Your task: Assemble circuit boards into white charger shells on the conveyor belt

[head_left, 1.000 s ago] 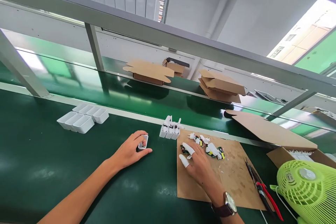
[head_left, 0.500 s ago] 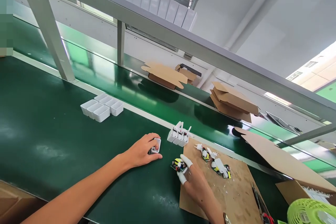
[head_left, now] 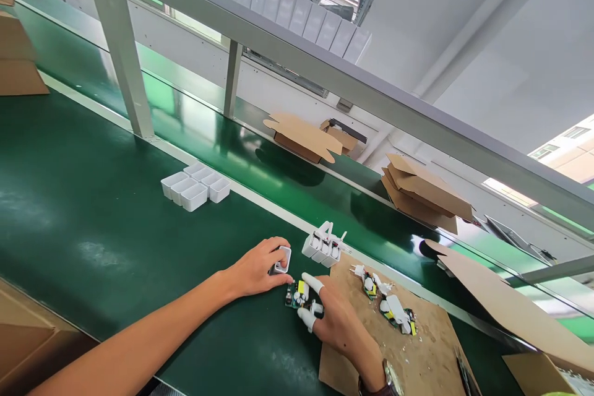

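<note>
My left hand (head_left: 262,267) is closed round a small white plastic case (head_left: 283,260), its open end facing up and right. Close beside it, my right hand (head_left: 336,315), with white finger cots on thumb and forefinger, grips a small circuit board (head_left: 297,294) carrying yellow and white parts. The board's left end lies just below my left thumb. Behind my hands stands a short row of white cases (head_left: 322,249) with boards and white pieces sticking out of the top. More circuit boards (head_left: 394,310) with white parts lie on a brown cardboard sheet (head_left: 352,346) at the right.
Several empty white cases (head_left: 195,187) stand together at the back left of the green table (head_left: 116,241). Tweezers (head_left: 464,374) lie at the cardboard's right edge. A grey metal frame (head_left: 123,43) crosses above, with folded cartons (head_left: 420,192) beyond it.
My right hand has moved left with the circuit board, bringing it near the white case. The left hand keeps its hold. The camera view has shifted slightly left.
</note>
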Tool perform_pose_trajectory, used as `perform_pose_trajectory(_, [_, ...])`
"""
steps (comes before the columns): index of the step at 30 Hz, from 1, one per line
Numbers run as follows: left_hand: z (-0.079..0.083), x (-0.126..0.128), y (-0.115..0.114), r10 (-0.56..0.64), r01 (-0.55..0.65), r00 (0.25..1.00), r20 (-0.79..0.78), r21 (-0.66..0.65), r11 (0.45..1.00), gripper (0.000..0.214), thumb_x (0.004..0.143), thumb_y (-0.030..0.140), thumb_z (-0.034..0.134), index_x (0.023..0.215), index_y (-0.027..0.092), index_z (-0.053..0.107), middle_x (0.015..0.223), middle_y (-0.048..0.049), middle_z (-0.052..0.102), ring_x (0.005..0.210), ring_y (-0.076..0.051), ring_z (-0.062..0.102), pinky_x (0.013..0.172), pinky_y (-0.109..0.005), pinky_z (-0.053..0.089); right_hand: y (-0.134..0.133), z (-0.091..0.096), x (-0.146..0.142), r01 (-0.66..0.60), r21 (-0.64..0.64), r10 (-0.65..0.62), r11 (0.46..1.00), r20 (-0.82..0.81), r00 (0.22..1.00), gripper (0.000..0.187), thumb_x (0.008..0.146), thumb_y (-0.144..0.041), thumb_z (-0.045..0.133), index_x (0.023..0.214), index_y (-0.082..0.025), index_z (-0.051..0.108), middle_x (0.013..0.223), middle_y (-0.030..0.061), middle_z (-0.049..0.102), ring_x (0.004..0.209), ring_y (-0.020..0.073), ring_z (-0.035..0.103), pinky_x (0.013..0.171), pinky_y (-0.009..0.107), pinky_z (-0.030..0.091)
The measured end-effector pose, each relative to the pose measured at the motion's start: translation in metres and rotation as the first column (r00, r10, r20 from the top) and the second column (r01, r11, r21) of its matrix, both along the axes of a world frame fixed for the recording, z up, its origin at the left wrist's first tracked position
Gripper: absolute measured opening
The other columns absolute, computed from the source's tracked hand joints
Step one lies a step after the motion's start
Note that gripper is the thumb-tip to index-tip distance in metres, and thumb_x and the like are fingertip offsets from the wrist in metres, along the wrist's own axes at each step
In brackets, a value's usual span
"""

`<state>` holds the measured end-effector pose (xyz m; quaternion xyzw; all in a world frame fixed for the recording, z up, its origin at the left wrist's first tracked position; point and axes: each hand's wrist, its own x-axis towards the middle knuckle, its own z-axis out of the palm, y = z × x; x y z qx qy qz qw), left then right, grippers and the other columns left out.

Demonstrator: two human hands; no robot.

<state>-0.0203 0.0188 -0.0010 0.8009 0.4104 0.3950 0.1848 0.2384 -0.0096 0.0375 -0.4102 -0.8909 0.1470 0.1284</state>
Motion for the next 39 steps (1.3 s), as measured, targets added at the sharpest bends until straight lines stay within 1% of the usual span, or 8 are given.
perform_pose_trajectory(8, [-0.004,-0.005,0.001,0.034,-0.035,0.999,-0.021,-0.050,0.998,0.020,0.083,0.032,0.078,0.091,0.022,0.063,0.128,-0.0083,0.063,0.100,-0.023,0.068,0.088,-0.036,0.057,0.019,-0.022,0.013,0.032,0.043,-0.029,0.999,-0.062,0.998,0.056,0.094,-0.020,0.055,0.148,-0.023,0.046,0.138,0.0143,0.063,0.126,0.0300,0.063,0.106,0.050,0.055])
perform_pose_trajectory(12, [-0.003,-0.005,0.002,0.043,-0.043,0.999,-0.003,-0.150,0.988,0.038,0.082,0.036,0.078,0.114,0.023,0.060,0.124,-0.0090,0.063,0.105,-0.025,0.067,0.092,-0.038,0.057,0.015,-0.032,0.019,0.085,-0.011,-0.085,0.996,-0.133,0.987,0.056,0.094,-0.023,0.055,0.149,-0.026,0.046,0.138,0.0115,0.064,0.126,0.0290,0.064,0.107,0.050,0.055])
perform_pose_trajectory(17, [0.002,-0.010,0.000,0.025,-0.030,0.999,-0.027,-0.210,0.977,0.081,0.080,0.037,0.081,0.149,0.026,0.040,0.143,-0.0135,0.055,0.127,-0.031,0.060,0.109,-0.048,0.051,0.013,-0.034,0.014,0.058,-0.006,-0.058,0.998,-0.169,0.984,0.050,0.093,-0.019,0.055,0.142,-0.023,0.054,0.142,0.0137,0.061,0.136,0.0310,0.056,0.112,0.052,0.051])
perform_pose_trajectory(23, [0.005,-0.009,-0.003,-0.075,0.074,0.997,0.001,-0.185,0.980,0.086,0.083,0.013,0.058,0.159,0.026,0.020,0.146,-0.0142,0.052,0.131,-0.027,0.057,0.112,-0.047,0.049,0.013,-0.036,0.013,0.045,0.021,-0.039,0.999,-0.212,0.976,0.052,0.094,-0.016,0.052,0.146,-0.018,0.049,0.144,0.0163,0.060,0.136,0.0299,0.056,0.113,0.052,0.050])
perform_pose_trajectory(29, [-0.007,0.001,0.005,0.231,-0.235,0.972,-0.046,-0.186,0.954,0.070,0.084,0.030,0.070,0.147,0.026,0.040,0.124,-0.0090,0.060,0.109,-0.026,0.065,0.096,-0.043,0.056,0.014,-0.036,0.011,0.042,0.078,-0.023,0.996,-0.229,0.973,0.055,0.088,-0.010,0.054,0.142,-0.016,0.053,0.133,0.0167,0.064,0.126,0.0299,0.061,0.106,0.049,0.055])
perform_pose_trajectory(31, [-0.007,0.001,0.005,0.255,-0.267,0.963,-0.080,-0.236,0.934,0.069,0.082,0.037,0.075,0.143,0.027,0.045,0.125,-0.0081,0.059,0.100,-0.024,0.065,0.086,-0.040,0.058,0.015,-0.035,0.008,0.042,0.105,-0.014,0.994,-0.250,0.968,0.057,0.086,-0.009,0.056,0.143,-0.017,0.052,0.125,0.0149,0.066,0.117,0.0285,0.064,0.101,0.048,0.057])
perform_pose_trajectory(36, [0.008,-0.008,0.001,0.104,-0.121,0.992,-0.065,-0.396,0.910,0.094,0.075,0.048,0.083,0.153,0.029,0.035,0.144,-0.0112,0.049,0.094,-0.020,0.063,0.083,-0.038,0.058,0.016,-0.034,0.004,0.103,0.192,-0.038,0.976,-0.319,0.947,0.062,0.083,-0.009,0.060,0.143,-0.020,0.050,0.110,0.0105,0.068,0.101,0.0266,0.066,0.089,0.045,0.060])
perform_pose_trajectory(39, [0.017,-0.012,0.000,-0.058,0.002,0.994,-0.093,-0.511,0.859,0.087,0.076,0.049,0.083,0.149,0.028,0.042,0.135,-0.0094,0.059,0.095,-0.021,0.063,0.088,-0.039,0.056,0.016,-0.031,0.002,0.154,0.258,-0.047,0.954,-0.377,0.925,0.062,0.082,-0.009,0.062,0.141,-0.021,0.049,0.109,0.0102,0.067,0.099,0.0271,0.065,0.084,0.045,0.061])
